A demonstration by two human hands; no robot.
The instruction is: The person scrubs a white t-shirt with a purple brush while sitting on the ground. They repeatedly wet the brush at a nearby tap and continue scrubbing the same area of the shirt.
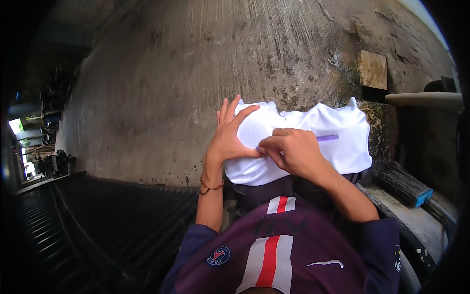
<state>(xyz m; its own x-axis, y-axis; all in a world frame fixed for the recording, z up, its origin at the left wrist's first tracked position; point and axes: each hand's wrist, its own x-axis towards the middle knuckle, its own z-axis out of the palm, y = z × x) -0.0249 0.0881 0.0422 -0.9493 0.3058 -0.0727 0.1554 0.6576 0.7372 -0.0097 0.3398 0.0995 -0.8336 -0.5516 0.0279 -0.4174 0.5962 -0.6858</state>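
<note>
White cloth [342, 117] is spread over my lap, its far edge rumpled. My left hand [227, 137] lies on the left part of the cloth with its fingers spread and its thumb stretched toward the right. At the tip of that thumb, my right hand [296, 152] is closed in a pinch low over the cloth. A slim purple pen-like stick [328, 137] sticks out to the right from behind the right hand. A bit of purple also shows at the pinching fingertips; the hand hides the length between.
Beyond the cloth lies a rough, stained concrete floor [181, 88]. At right are a stone block [372, 70] and a brush with dark bristles and a blue end [406, 185]. Dark ribbed sheeting [112, 220] is at left, with machinery [54, 164] farther off.
</note>
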